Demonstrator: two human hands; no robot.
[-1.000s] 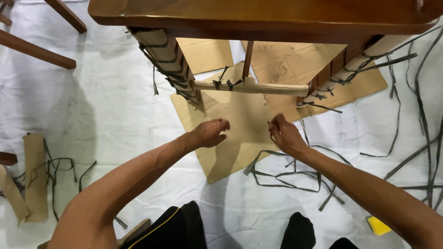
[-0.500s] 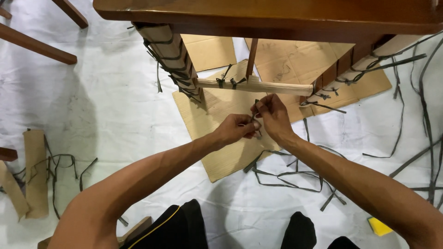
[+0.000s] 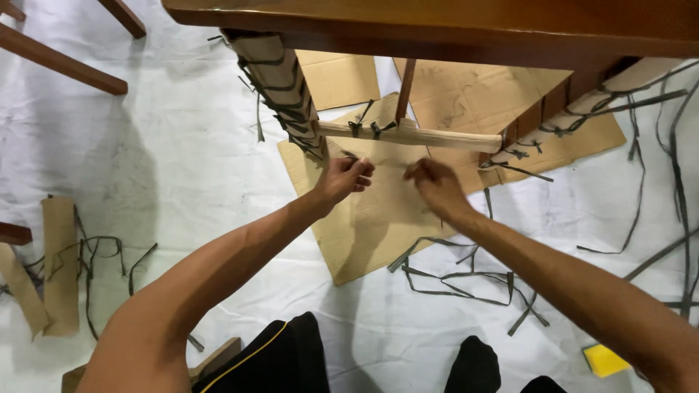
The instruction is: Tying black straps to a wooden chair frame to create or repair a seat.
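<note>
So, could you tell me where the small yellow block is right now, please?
In the head view, the yellow block lies on the white sheet at the bottom right, just under the right forearm, near the loose dark straps.

cardboard-wrapped crossbar (image 3: 422, 136), horizontal, strap-tied (image 3: 364, 127)

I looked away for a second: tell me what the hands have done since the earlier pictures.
Half a second ago both hands met just under the wrapped rail. Now they have drawn apart: the left hand went left toward the wrapped leg, fingers pinched; the right hand went right. What they hold is too small to tell. Cardboard and loose straps lie unchanged.
</note>
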